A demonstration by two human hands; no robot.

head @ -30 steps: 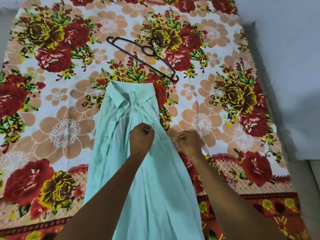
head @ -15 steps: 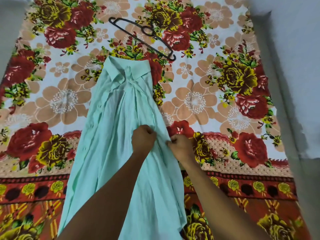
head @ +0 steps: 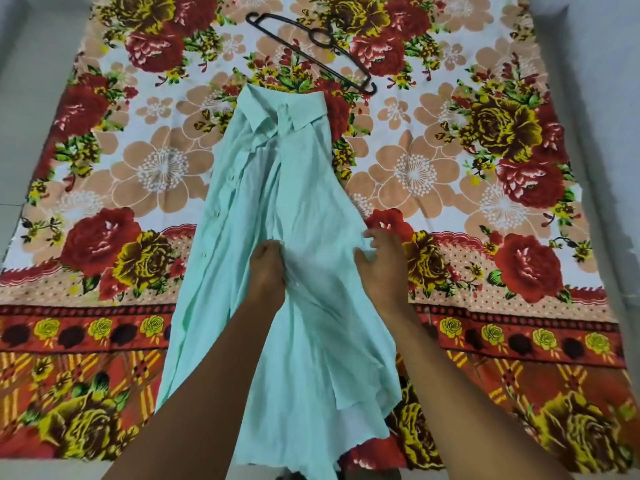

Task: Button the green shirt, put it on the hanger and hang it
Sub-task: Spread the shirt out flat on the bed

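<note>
A pale green shirt (head: 277, 188) lies lengthwise on the flowered sheet, collar at the far end, hem toward me, its front bunched in long folds. My left hand (head: 266, 268) has its fingers curled down into the fabric near the middle of the shirt front and pinches a fold. My right hand (head: 379, 261) is at the shirt's right edge with fingers spread and blurred; its thumb touches the cloth edge. A black plastic hanger (head: 311, 50) lies flat on the sheet beyond the collar, apart from both hands.
The flowered bedsheet (head: 104, 202) covers the floor under everything. Bare pale floor (head: 20, 98) runs along the left. A pale wall or raised surface (head: 606, 98) borders the right side.
Both hands have slid down the shirt toward the hem. My right hand has let go of its pinch and opened its fingers. The view has tilted back, so the hanger sits higher in frame.
</note>
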